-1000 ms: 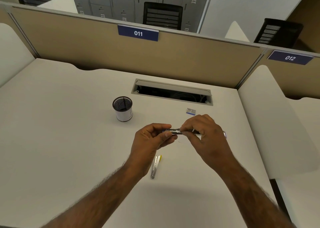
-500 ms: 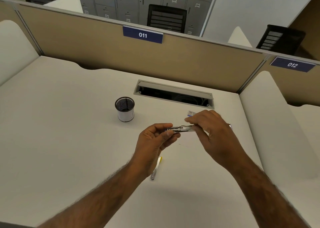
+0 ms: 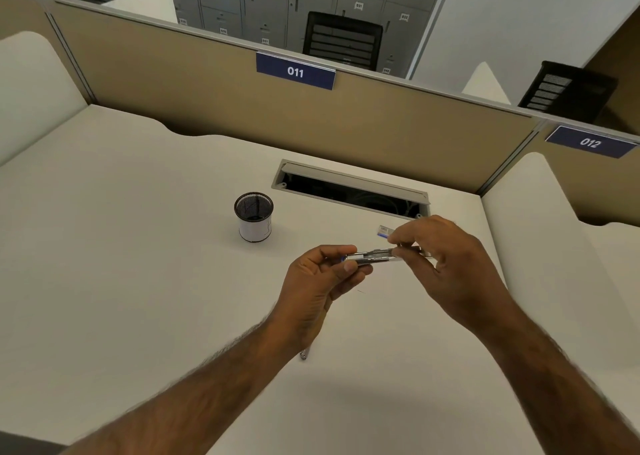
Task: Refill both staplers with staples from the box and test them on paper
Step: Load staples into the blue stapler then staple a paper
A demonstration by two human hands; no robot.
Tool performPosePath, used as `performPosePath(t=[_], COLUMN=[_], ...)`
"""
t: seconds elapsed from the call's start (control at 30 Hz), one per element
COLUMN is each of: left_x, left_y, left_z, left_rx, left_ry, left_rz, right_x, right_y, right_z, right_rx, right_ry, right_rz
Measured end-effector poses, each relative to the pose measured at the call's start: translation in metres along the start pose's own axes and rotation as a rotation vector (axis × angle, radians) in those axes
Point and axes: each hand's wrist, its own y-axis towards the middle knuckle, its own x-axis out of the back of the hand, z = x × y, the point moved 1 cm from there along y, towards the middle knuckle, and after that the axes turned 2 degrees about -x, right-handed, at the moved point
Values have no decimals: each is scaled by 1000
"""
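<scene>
Head view: on the white desk (image 3: 138, 246), a black mesh pen cup (image 3: 254, 216) with a white band stands upright left of centre, well apart from both hands. Behind it runs the tan partition (image 3: 173, 84), carrying a blue label 011 (image 3: 295, 71). Right of the cup an open cable hatch (image 3: 349, 188) is sunk into the desk. At the far right a blue label 012 (image 3: 589, 142) hangs on the next partition.

A second stapler (image 3: 304, 355) lies on the desk under the left wrist, which hides all but its metal tip.

The left hand (image 3: 318, 281) curls its fingers and thumb round the left end of a silver stapler (image 3: 372, 257), held level above the desk in front of the hatch. It is slim and shiny, with a small blue part at its left end. Just beyond it the small staple box (image 3: 383, 230) lies on the desk, partly covered by the right fingers. The right hand (image 3: 446, 264) pinches the silver stapler's right end with its fingertips.

A second ago the hands were closer together, the box lay clear of the right hand, and the second stapler's yellow end showed beside the left wrist; now the wrist covers it.
</scene>
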Motion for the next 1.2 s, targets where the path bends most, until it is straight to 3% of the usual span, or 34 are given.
performPosePath(t=[0.4, 0.87, 1.2], left_x=[-4, -1, 0], left_y=[6, 7, 7], left_z=[-16, -21, -25], left_rx=[-65, -66, -61], left_ry=[238, 309, 327], left_rz=[16, 18, 24], right_x=[-19, -32, -41], right_y=[6, -9, -16], right_z=[-3, -3, -3], right_rx=[91, 53, 91], right_ry=[-49, -121, -124], right_rz=[87, 101, -68])
